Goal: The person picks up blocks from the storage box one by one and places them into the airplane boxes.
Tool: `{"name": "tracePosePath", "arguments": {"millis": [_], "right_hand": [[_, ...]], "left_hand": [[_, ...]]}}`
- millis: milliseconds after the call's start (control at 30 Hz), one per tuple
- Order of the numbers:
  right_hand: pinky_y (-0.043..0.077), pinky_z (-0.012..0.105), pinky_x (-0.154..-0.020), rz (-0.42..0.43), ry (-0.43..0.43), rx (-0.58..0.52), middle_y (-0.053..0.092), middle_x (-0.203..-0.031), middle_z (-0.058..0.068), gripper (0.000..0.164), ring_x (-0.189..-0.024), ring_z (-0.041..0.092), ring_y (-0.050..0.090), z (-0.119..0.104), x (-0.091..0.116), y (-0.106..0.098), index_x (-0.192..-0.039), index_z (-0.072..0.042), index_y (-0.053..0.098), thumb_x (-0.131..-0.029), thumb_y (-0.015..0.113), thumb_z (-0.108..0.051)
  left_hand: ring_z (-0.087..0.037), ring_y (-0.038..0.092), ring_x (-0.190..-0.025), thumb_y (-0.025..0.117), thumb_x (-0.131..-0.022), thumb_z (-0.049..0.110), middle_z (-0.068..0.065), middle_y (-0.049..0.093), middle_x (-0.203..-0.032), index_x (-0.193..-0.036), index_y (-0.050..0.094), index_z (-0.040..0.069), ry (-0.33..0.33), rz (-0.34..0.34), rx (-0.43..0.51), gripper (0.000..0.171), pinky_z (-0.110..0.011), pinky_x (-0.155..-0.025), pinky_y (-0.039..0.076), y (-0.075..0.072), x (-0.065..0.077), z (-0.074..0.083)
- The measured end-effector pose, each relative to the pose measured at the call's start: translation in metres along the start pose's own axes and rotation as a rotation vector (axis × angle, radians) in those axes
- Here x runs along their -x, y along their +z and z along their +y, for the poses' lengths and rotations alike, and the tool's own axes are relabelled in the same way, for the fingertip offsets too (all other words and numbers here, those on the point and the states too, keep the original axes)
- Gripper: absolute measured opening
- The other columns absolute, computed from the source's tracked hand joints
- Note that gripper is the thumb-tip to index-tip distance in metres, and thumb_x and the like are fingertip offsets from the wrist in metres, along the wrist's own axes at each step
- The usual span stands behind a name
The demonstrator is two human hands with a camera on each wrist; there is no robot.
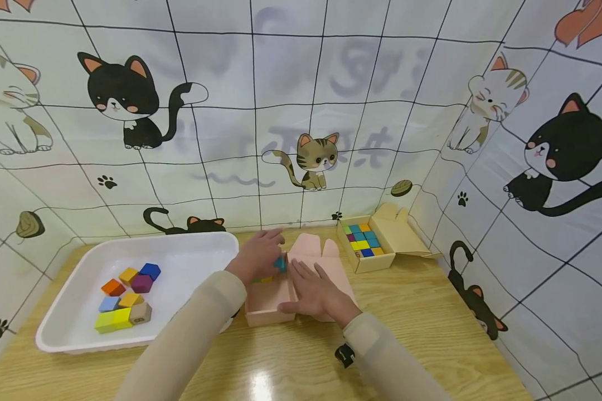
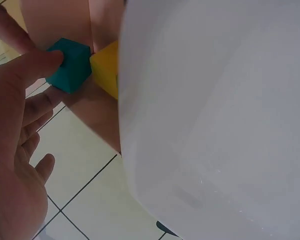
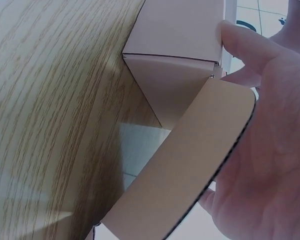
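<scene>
A small pink cardboard box (image 1: pixel 270 318) stands with its lid (image 1: pixel 337 268) folded out to the right. My left hand (image 1: pixel 259 255) reaches over its far end and pinches a teal block (image 2: pixel 71 70) between thumb and fingers at the far right corner. Beside that block is a yellow block (image 2: pixel 105 69), partly hidden by the tray's wall in the left wrist view. My right hand (image 1: pixel 315 292) lies with straight fingers over the box's right edge and the lid. In the right wrist view its thumb touches the box wall, near a lid side flap (image 3: pixel 185 155).
A white tray (image 1: pixel 200 250) on the left holds several loose coloured blocks (image 1: pixel 130 301). Back right, a cream box (image 1: pixel 373 264) filled with coloured blocks stands with its lid open. Cat-printed sheets (image 1: pixel 231 128) rise behind the wooden table (image 1: pixel 406 317). A small black object (image 1: pixel 344 355) is by the right sleeve.
</scene>
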State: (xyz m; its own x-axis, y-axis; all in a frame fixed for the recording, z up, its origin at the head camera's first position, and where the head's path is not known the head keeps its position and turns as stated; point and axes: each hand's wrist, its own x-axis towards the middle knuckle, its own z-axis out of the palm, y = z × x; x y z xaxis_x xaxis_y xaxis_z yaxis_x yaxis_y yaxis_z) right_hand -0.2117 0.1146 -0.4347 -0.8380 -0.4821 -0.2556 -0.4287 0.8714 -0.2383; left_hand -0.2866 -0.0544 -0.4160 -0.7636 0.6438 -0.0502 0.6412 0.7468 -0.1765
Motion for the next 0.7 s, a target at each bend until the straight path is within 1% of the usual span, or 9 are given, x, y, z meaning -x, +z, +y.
{"name": "tracePosePath", "arguments": {"millis": [100, 200, 367, 567, 700], "right_hand": [[0.006, 0.05, -0.116, 0.002, 0.003, -0.003, 0.008, -0.156, 0.003, 0.097, -0.144, 0.019, 0.006, 0.0, 0.001, -0.001, -0.148, -0.011, 0.005, -0.081, 0.04, -0.071], [0.007, 0.05, -0.116, 0.001, 0.006, -0.008, 0.008, -0.156, 0.003, 0.096, -0.144, 0.019, 0.007, 0.0, 0.002, -0.001, -0.148, -0.011, 0.006, -0.081, 0.04, -0.071], [0.007, 0.05, -0.116, -0.003, 0.007, 0.0, 0.008, -0.156, 0.003, 0.096, -0.144, 0.018, 0.007, -0.003, 0.003, -0.002, -0.148, -0.012, 0.005, -0.081, 0.039, -0.071], [0.008, 0.05, -0.116, -0.002, 0.006, 0.012, 0.009, -0.156, 0.003, 0.097, -0.144, 0.018, 0.007, -0.003, 0.003, -0.002, -0.148, -0.011, 0.005, -0.08, 0.037, -0.073], [0.009, 0.05, -0.116, 0.002, 0.006, 0.015, 0.009, -0.156, 0.003, 0.099, -0.144, 0.018, 0.008, -0.002, 0.003, -0.002, -0.148, -0.011, 0.006, -0.079, 0.036, -0.075]], "left_hand": [[-0.022, 0.02, -0.141, 0.064, -0.081, 0.042, -0.001, 0.051, -0.13, -0.108, 0.068, 0.021, 0.03, -0.01, -0.042, 0.034, -0.041, -0.115, 0.022, 0.003, -0.002, 0.001], [-0.024, 0.021, -0.141, 0.067, -0.079, 0.042, -0.003, 0.052, -0.13, -0.111, 0.067, 0.021, 0.049, -0.014, -0.067, 0.038, -0.042, -0.115, 0.022, 0.005, -0.003, 0.003], [-0.024, 0.023, -0.14, 0.068, -0.078, 0.043, -0.003, 0.052, -0.129, -0.113, 0.066, 0.02, 0.045, -0.019, -0.098, 0.042, -0.042, -0.114, 0.023, 0.006, -0.002, 0.004], [-0.023, 0.028, -0.138, 0.068, -0.077, 0.046, -0.002, 0.053, -0.129, -0.112, 0.066, 0.019, 0.055, -0.006, -0.186, 0.045, -0.041, -0.113, 0.026, 0.008, -0.005, 0.005], [-0.023, 0.029, -0.138, 0.067, -0.078, 0.043, -0.002, 0.054, -0.129, -0.113, 0.065, 0.021, 0.056, -0.007, -0.221, 0.041, -0.041, -0.113, 0.027, 0.012, -0.006, 0.005]]}}
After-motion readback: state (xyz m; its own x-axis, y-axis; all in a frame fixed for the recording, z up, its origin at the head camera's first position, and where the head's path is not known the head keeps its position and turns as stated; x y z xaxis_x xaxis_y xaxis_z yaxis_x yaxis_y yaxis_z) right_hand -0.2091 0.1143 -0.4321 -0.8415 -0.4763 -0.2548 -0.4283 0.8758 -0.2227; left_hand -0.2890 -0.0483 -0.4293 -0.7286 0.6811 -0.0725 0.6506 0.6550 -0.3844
